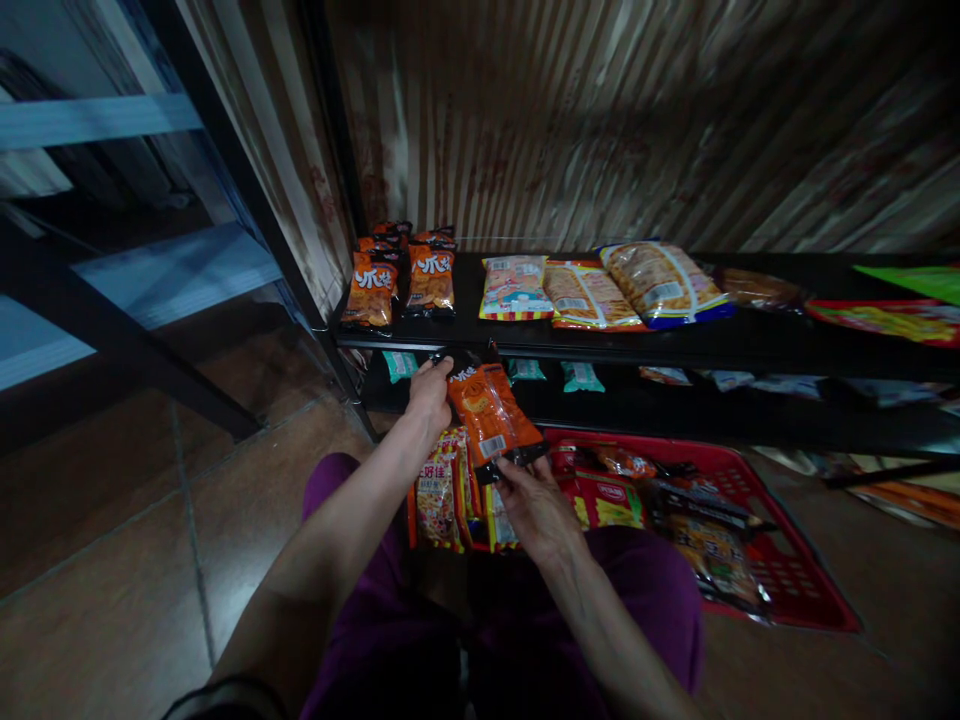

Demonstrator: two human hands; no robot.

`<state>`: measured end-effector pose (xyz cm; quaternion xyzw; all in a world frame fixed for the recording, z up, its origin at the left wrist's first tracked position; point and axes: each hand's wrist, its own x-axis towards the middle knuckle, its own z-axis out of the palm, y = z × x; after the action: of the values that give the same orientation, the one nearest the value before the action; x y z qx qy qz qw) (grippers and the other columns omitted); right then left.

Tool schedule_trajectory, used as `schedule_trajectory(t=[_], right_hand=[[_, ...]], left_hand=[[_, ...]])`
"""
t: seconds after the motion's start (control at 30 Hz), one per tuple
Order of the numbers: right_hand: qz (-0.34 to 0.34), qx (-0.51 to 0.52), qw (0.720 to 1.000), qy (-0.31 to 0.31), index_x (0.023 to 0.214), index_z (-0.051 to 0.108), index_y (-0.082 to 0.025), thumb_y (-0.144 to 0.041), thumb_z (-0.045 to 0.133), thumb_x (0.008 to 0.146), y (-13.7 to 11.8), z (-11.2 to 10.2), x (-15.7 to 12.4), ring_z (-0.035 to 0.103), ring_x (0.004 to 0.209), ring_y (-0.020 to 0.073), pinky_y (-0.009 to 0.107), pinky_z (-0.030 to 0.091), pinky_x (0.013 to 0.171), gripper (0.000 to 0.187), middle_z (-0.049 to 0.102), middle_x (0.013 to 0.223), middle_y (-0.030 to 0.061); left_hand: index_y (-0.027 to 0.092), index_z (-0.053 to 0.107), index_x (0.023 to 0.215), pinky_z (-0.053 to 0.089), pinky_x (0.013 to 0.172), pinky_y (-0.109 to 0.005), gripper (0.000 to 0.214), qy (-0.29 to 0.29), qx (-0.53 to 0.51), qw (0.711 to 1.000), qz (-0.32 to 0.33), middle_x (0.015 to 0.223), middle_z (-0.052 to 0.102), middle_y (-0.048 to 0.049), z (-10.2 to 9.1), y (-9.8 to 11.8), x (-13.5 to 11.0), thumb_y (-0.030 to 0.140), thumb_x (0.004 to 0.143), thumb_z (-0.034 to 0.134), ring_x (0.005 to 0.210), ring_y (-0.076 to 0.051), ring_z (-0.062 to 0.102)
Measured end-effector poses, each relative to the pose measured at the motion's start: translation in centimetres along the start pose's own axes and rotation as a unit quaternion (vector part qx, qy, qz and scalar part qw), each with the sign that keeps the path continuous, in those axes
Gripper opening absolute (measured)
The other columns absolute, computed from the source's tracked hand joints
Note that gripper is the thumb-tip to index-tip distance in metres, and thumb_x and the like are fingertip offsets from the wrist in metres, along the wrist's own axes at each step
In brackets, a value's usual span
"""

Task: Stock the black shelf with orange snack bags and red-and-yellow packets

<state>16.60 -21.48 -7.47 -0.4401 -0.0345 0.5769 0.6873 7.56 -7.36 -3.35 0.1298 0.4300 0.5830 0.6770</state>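
Two hands (430, 395) (536, 510), one held packet (491, 420)

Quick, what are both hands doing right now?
Left hand: closed on the top of the orange packet.
Right hand: closed on the packet's bottom edge.

— What is lost at the right edge?
— A green packet (919, 282) on the top shelf (675, 345), cut off mid-wrapper; lower shelf packets (581, 377) sit in shadow, labels unreadable.
— And the orange packet (491, 415)?
— Top corner covered by the left grip (429, 392), print too small to read; the red basket (795, 585) hides its near rim behind a purple-clad knee (645, 570).
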Motion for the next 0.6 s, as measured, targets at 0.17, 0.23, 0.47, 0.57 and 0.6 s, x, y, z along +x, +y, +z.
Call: schedule_trajectory(t=[0.17,0.23,0.47,0.57,0.6], right_hand=[[-0.002,-0.002,1.0,0.007,0.079,0.069,-0.025,-0.007,0.085,0.046,0.2,-0.7,0.5,0.068,0.071,0.0098,0.016,0.056,0.065,0.04,0.073,0.078,-0.0066],[0.0,-0.005,1.0,0.012,0.079,0.069,-0.024,-0.008,0.085,0.044,0.1,-1.1,0.8,0.068,0.071,0.0095,0.016,0.056,0.065,0.041,0.073,0.076,-0.0066],[-0.011,-0.004,0.999,0.035,0.073,0.069,-0.024,-0.005,0.083,0.044,0.2,-2.2,1.3,0.068,0.07,0.0113,0.018,0.056,0.063,0.038,0.073,0.075,-0.0054],[0.008,-0.003,0.999,0.047,0.072,0.069,-0.023,-0.004,0.083,0.042,0.5,-2.3,1.1,0.069,0.069,0.0115,0.017,0.056,0.062,0.038,0.074,0.073,-0.0044],[0.012,-0.006,0.999,0.049,0.072,0.069,-0.023,-0.004,0.083,0.042,0.5,-2.3,1.1,0.069,0.068,0.0115,0.017,0.056,0.061,0.038,0.074,0.072,-0.0043]], left_hand=[[0.017,0.053,0.072,0.048,0.065,-0.023,0.014,-0.024,0.022,0.999,-0.002,0.058,0.057,0.0057,-0.1,-0.1,-0.1,0.007,0.072,0.063,0.054,-0.009,0.056],[0.016,0.054,0.072,0.047,0.064,-0.023,0.012,-0.043,0.033,0.998,-0.01,0.059,0.058,0.0053,-0.2,0.2,-0.2,0.007,0.071,0.062,0.055,-0.008,0.056],[0.015,0.069,0.078,0.044,0.061,-0.025,0.017,-0.154,0.136,0.976,-0.073,0.071,0.067,-0.0009,-0.7,1.9,-0.2,0.008,0.063,0.07,0.061,-0.012,0.059],[0.017,0.071,0.077,0.045,0.066,-0.025,0.014,-0.184,0.199,0.959,-0.076,0.074,0.069,-0.0002,-1.0,2.4,0.1,0.015,0.064,0.075,0.067,-0.011,0.06],[0.017,0.072,0.076,0.045,0.067,-0.026,0.013,-0.185,0.21,0.957,-0.079,0.073,0.069,-0.0003,-1.0,2.5,0.3,0.016,0.064,0.076,0.068,-0.011,0.061]])
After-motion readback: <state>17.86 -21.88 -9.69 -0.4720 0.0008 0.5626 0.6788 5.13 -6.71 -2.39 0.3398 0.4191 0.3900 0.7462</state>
